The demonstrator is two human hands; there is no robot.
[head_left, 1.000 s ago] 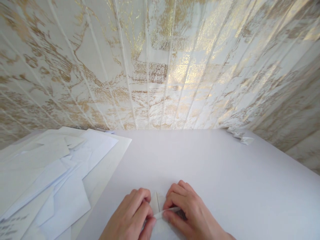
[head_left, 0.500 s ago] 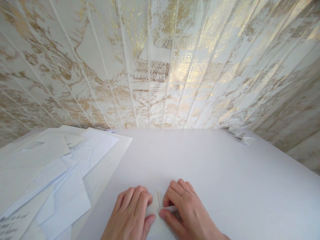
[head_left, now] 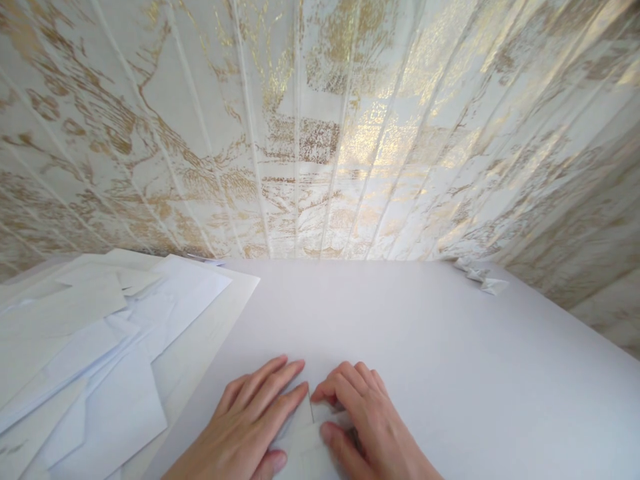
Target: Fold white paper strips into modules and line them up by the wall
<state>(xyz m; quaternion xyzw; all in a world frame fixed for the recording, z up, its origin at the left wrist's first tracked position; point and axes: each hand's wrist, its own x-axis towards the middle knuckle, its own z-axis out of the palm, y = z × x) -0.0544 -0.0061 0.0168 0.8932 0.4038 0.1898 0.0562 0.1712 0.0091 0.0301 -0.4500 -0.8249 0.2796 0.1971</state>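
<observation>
A small folded piece of white paper lies on the white table near the front edge. My left hand rests on its left side with the fingers stretched out flat, pressing it down. My right hand sits on its right side, the fingers curled with their tips on the paper and the thumb laid along a fold. Much of the paper is hidden under both hands.
A loose heap of white sheets and cut paper pieces covers the table's left side. A few small folded paper pieces lie at the back right by the wall. A white and gold patterned wall rises behind the table.
My left hand has uncurled and now lies flat on the paper. Both hands have slid a little toward the wall, and the raised flap between them is pressed lower.
</observation>
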